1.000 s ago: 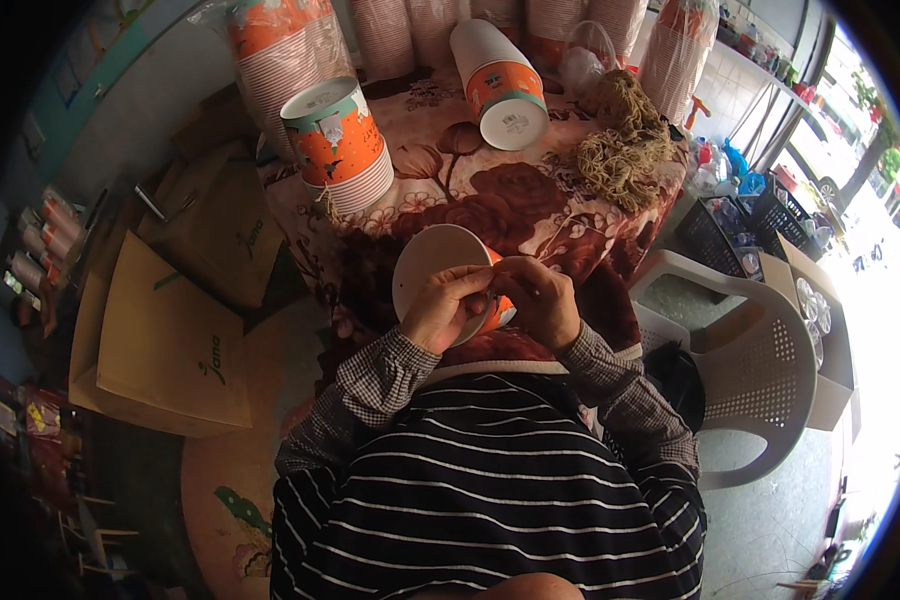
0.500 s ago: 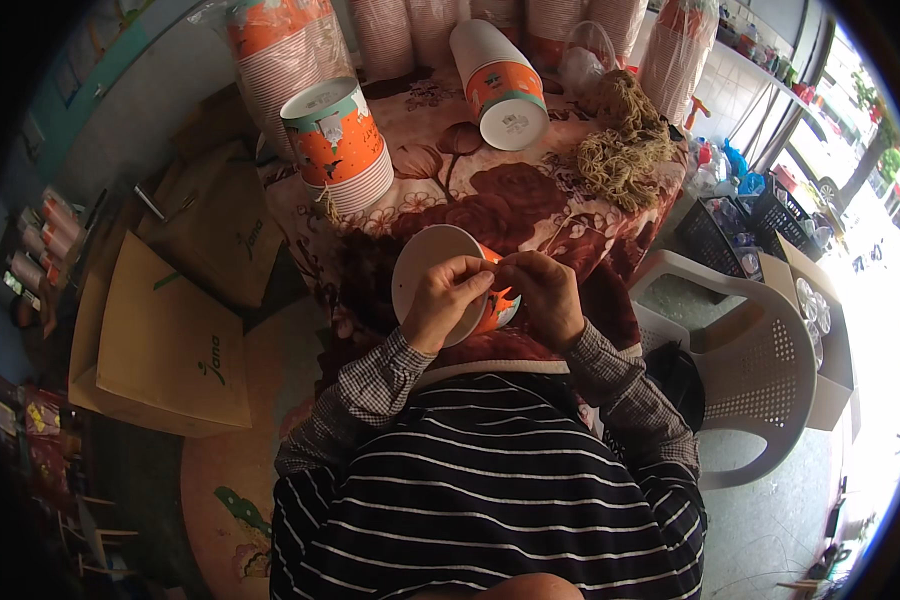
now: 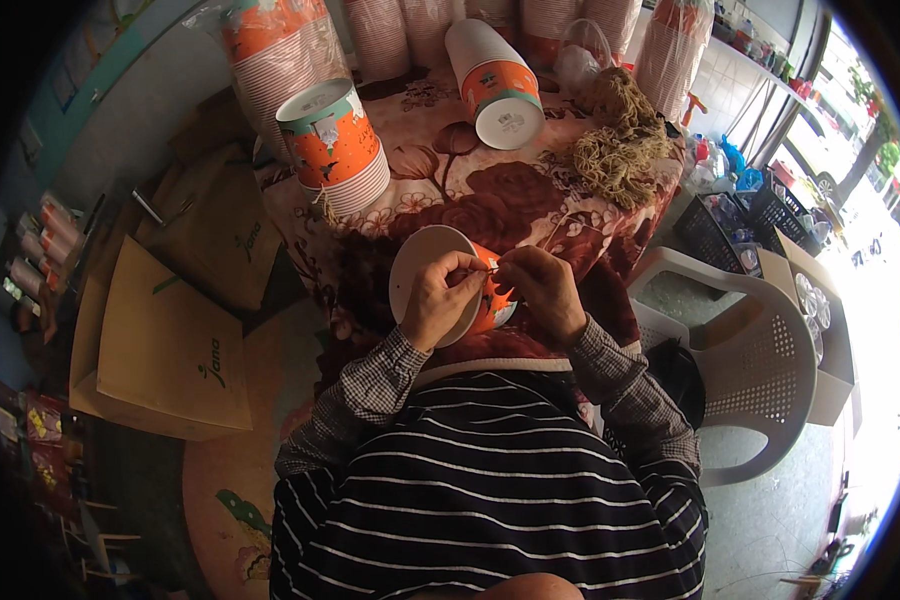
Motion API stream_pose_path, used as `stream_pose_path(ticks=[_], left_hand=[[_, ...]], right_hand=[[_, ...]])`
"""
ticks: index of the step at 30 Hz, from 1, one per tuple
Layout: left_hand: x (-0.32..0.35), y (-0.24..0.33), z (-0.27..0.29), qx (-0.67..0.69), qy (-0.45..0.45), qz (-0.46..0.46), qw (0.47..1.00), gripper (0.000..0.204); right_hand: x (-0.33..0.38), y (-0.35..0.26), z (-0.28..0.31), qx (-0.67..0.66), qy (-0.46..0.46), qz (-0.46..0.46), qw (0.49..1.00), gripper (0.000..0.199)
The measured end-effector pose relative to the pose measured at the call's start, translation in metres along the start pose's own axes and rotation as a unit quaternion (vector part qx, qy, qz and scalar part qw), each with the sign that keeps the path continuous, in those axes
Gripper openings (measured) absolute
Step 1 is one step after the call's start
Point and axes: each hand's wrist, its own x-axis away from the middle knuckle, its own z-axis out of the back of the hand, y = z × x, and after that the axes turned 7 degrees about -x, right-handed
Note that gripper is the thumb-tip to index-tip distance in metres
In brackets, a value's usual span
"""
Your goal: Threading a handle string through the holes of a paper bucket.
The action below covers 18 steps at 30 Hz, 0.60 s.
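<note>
A paper cup (image 3: 492, 312) with an orange printed wall lies on its side at the table's near edge, its white mouth turned left. My left hand (image 3: 438, 300) crosses the mouth, thumb and forefinger pinched. Just right of it, my right hand (image 3: 548, 292) is pinched too, over the cup's orange side. The fingertips almost meet. Whatever is between them is too small to make out. Farther back on the right lies a tangled bundle of tan twine (image 3: 625, 150).
An upside-down cup stack (image 3: 335, 135) stands back left; another stack (image 3: 500, 90) lies on the flowered tablecloth (image 3: 510, 190). Wrapped cup stacks (image 3: 375, 40) line the back. Cardboard boxes (image 3: 170, 340) are at left, a white plastic chair (image 3: 760, 350) at right.
My fingertips have shifted slightly, with my right fingers a little lower over the cup. The cup and the things around it stay in place.
</note>
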Motion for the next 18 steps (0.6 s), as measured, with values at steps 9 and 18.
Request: stream_pose_path(ticks=[9,18], left_hand=[[0.001,0.006,-0.003,-0.080,0.000,-0.062,0.995,0.010],[0.000,0.012,0.004,-0.113,0.002,-0.049,0.992,0.012]], right_hand=[[-0.001,0.003,0.002,0.025,-0.011,0.020,0.999,0.013],[-0.002,0.003,0.002,0.034,-0.004,0.018,0.999,0.014]])
